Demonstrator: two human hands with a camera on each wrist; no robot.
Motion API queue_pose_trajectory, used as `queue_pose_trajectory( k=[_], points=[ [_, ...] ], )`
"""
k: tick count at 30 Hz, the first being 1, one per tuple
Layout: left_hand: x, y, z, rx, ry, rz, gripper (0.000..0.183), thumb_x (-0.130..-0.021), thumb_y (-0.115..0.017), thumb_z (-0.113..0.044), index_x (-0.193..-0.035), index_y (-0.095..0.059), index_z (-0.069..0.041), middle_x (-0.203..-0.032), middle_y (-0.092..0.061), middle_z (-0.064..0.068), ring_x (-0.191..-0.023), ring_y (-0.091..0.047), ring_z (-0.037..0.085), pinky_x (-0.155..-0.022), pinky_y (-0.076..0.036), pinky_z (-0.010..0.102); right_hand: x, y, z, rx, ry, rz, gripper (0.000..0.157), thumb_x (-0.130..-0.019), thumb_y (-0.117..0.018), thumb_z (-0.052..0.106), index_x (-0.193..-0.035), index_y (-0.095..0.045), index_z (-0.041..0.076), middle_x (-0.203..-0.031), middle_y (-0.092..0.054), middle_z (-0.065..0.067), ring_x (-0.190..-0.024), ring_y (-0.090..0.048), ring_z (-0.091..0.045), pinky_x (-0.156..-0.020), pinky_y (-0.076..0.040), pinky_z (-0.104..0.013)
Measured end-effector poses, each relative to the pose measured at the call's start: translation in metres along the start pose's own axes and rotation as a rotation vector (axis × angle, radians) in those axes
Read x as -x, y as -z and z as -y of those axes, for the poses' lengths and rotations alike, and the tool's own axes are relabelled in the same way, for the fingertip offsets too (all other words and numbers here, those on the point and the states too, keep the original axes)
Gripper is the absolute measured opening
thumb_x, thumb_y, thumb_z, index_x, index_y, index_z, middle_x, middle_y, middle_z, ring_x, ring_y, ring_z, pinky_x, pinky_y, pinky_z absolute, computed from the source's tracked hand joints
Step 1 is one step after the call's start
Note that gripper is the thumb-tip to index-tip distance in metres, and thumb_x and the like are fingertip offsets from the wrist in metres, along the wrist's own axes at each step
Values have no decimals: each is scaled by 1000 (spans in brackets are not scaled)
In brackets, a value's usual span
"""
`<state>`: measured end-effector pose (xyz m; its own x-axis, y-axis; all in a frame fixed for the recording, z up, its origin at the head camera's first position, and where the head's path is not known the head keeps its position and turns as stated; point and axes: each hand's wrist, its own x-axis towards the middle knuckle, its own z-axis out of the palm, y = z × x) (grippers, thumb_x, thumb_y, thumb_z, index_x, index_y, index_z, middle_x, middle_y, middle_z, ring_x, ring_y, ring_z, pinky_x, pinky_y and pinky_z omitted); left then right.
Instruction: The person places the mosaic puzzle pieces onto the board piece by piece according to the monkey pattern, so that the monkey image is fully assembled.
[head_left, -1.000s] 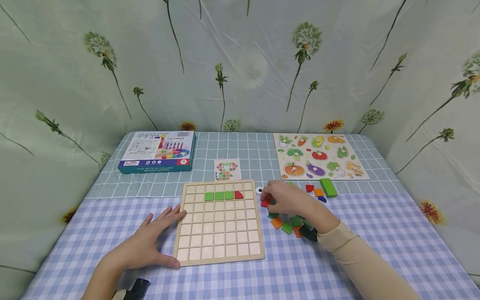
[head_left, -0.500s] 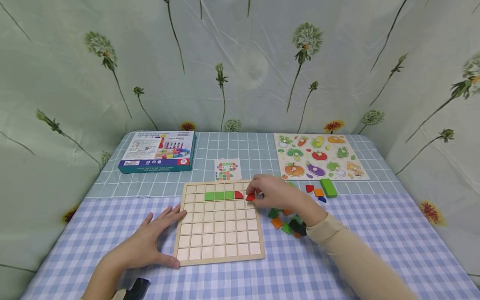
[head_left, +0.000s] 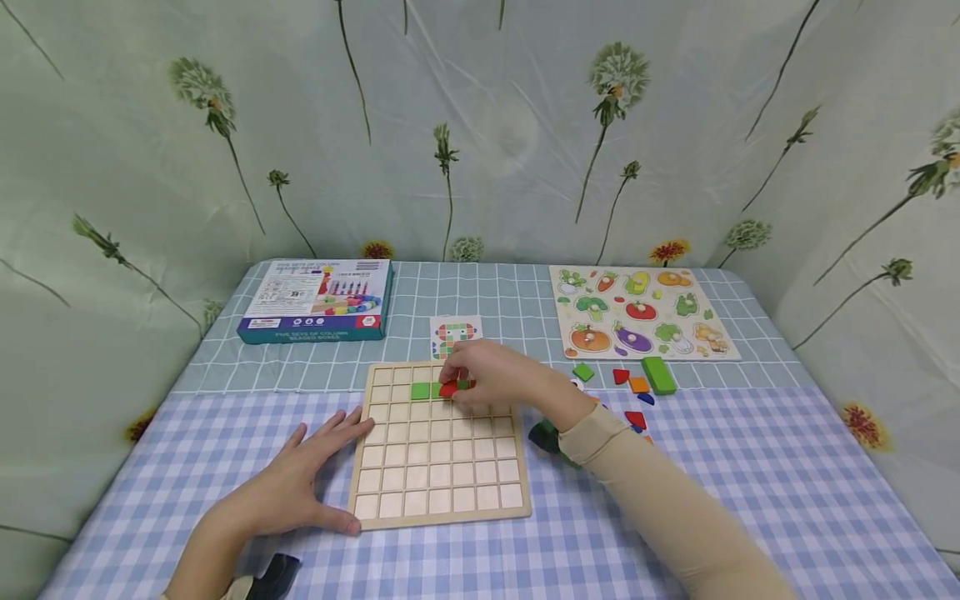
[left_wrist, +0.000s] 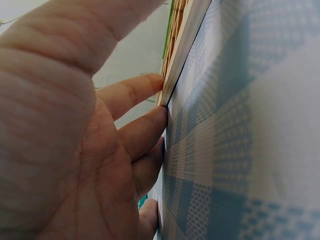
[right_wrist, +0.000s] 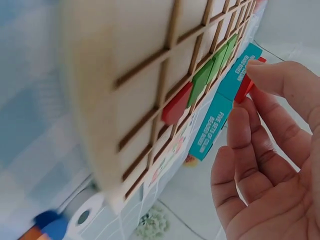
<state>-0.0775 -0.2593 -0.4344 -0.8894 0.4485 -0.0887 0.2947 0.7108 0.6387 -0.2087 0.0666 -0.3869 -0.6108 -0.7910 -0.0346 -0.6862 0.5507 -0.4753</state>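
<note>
A wooden grid board [head_left: 440, 477] lies flat on the checked cloth. My left hand [head_left: 300, 479] rests at its left edge with fingers spread; in the left wrist view the fingertips touch the board's side. Over the upper rows, my right hand [head_left: 504, 377] pinches a red piece with a curved edge [head_left: 447, 389] between thumb and fingers. The right wrist view shows that red piece [right_wrist: 244, 89] raised above the board. Below it, several green square tiles [right_wrist: 212, 67] and a red quarter-round piece [right_wrist: 177, 103] sit in one row; my right hand partly hides them in the head view.
Behind the board lies a small pattern card [head_left: 444, 332]. A boxed set [head_left: 315, 302] stands at back left, a vegetable puzzle board [head_left: 647, 313] at back right. Loose coloured pieces, including a red one [head_left: 635, 419], and a green block [head_left: 658, 376] lie right of the board, partly under my forearm.
My right hand has moved left from the loose pieces to above the upper row, carrying the red piece. My left hand has stayed at the board's edge.
</note>
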Motion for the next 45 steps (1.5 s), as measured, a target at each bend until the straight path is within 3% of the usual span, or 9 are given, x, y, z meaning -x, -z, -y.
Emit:
queue_pose_trajectory(
  k=[7, 20, 29, 45],
  points=[
    [-1, 1, 0, -6, -6, 2, 123, -60, -95, -68, -164, -45, -25, -177, -33, 10, -163, -23, 51, -120, -5, 86, -28, -2, 11, -45, 36, 55, 21, -98, -79, 17, -118, -79, 9, -114, -74, -3, -104, -69, -15, -91, -56, -20],
    [1, 0, 1, 5, -25, -9, 120, -61, -97, -64, -163, -46, -25, -177, -33, 11, -161, -25, 53, -118, -7, 88, -69, -19, 29, 2, 68, 94, 21, -99, -78, 17, -118, -80, 10, -115, -74, -4, -102, -65, -12, -90, -54, -18],
    [1, 0, 1, 10, -23, -10, 121, -61, -96, -67, -163, -47, -25, -177, -34, 11, -162, -24, 52, -119, -6, 87, -75, -22, 21, -12, 26, 121, 15, -97, -81, 17, -111, -81, 11, -104, -75, 0, -93, -64, -8, -85, -53, -16],
    [0, 0, 2, 6, -11, -4, 122, -60, -96, -67, -163, -46, -26, -177, -33, 10, -163, -23, 51, -120, -5, 86, -74, -22, 17, -44, 29, 122, 15, -96, -82, 17, -111, -82, 11, -103, -78, 1, -88, -65, -4, -81, -52, -14]
  ],
)
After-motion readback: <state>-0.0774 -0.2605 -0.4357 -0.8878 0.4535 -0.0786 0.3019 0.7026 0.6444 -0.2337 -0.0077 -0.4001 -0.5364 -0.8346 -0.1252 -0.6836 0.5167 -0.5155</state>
